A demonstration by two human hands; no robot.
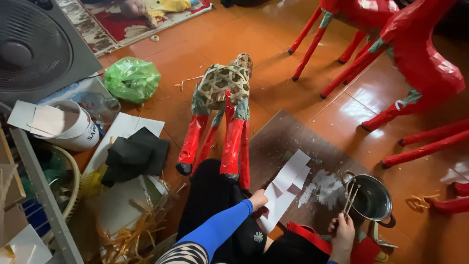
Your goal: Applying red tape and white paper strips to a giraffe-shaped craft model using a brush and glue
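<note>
White paper sheet [286, 189], cut with notches along its edge, lies on the dark brown board [278, 137] spread over the orange tiled floor [234, 34]. Its long axis runs on a slant, from the near-left corner by the person's lap up and away to the right. The left hand [257, 199], in a blue sleeve, is closed on that near-left corner, fingers pinching the sheet's edge, so nearly all the sheet lies up and to the right of the grip.

The right hand [343, 230] is well apart from the sheet, off to its right. It is closed round the lower end of a thin bamboo brush or bundle of sticks [350, 198], which stands nearly upright with its top end reaching into the steel pot [373, 198]; what the pot holds cannot be made out. Between sheet and pot the board bears a patch of white smear [322, 188]. The left hand is thus much the nearer to the paper; the stick would have to travel leftward across that smear to meet it.

Just beyond the sheet's far end, left of the board, stands a woven bamboo animal frame [222, 85], its legs wrapped in red paper [232, 146], touching the person's dark-clad knee. Further right are finished red paper animals [420, 54]. To the left lie black sheets [134, 154], straw strips [132, 230], a white bucket [73, 127], a green plastic bag [132, 78] and a fan [34, 46].
</note>
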